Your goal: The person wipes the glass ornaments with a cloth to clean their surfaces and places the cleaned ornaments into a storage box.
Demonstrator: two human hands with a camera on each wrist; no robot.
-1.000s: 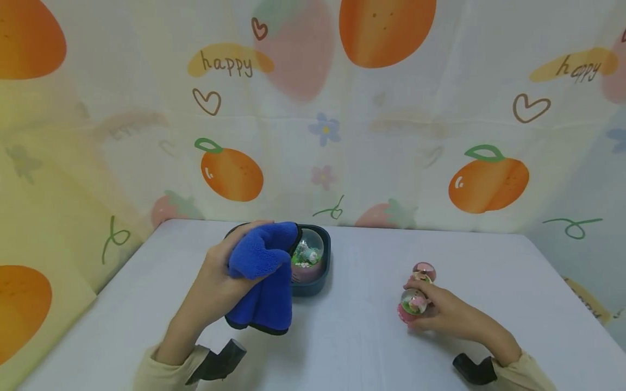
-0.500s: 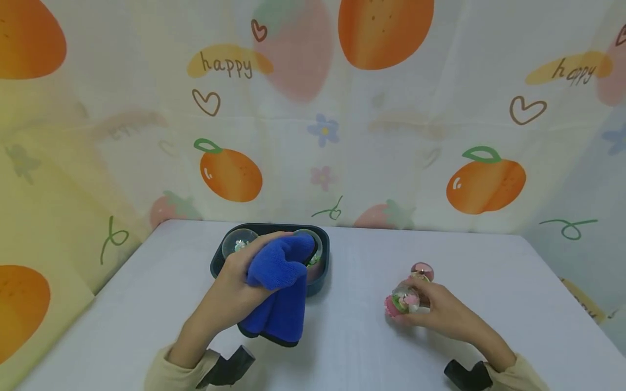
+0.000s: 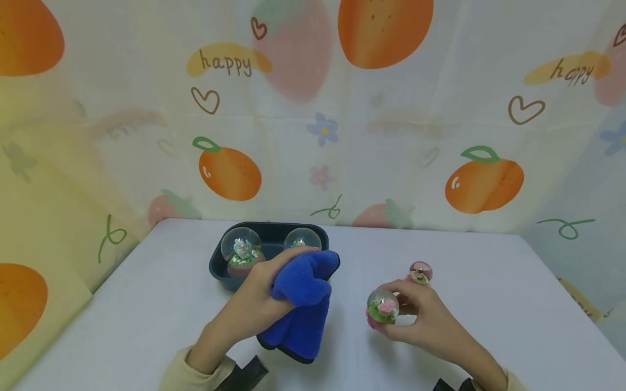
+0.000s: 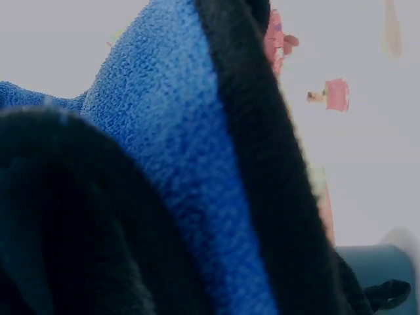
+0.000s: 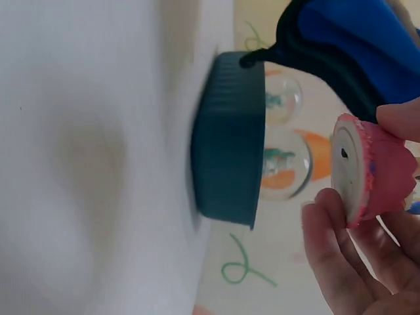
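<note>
My left hand (image 3: 259,301) grips a folded blue cloth (image 3: 304,282) with black edging, which hangs down from the fingers just in front of the tray. The cloth (image 4: 170,144) fills most of the left wrist view. In my right hand (image 3: 425,317) is a small snow globe (image 3: 383,307), a clear ball with pink and green figures inside, held by fingers and thumb. The right wrist view shows the pink base (image 5: 387,167) of this globe and its pale underside, raised off the table. Beyond the right hand, a second small pink globe (image 3: 420,272) stands on the table.
A dark teal tray (image 3: 274,231) sits at the back of the white table (image 3: 171,282). Two larger snow globes stand in it: the left one (image 3: 242,250) shows well, the right one (image 3: 302,239) is partly covered by my left hand. A fruit-printed curtain (image 3: 371,136) hangs behind.
Holding the cloth, my left hand has moved right and nearer me, uncovering more of the tray. My right hand has carried its small globe left, away from the one beside it, and turned it more upright.
</note>
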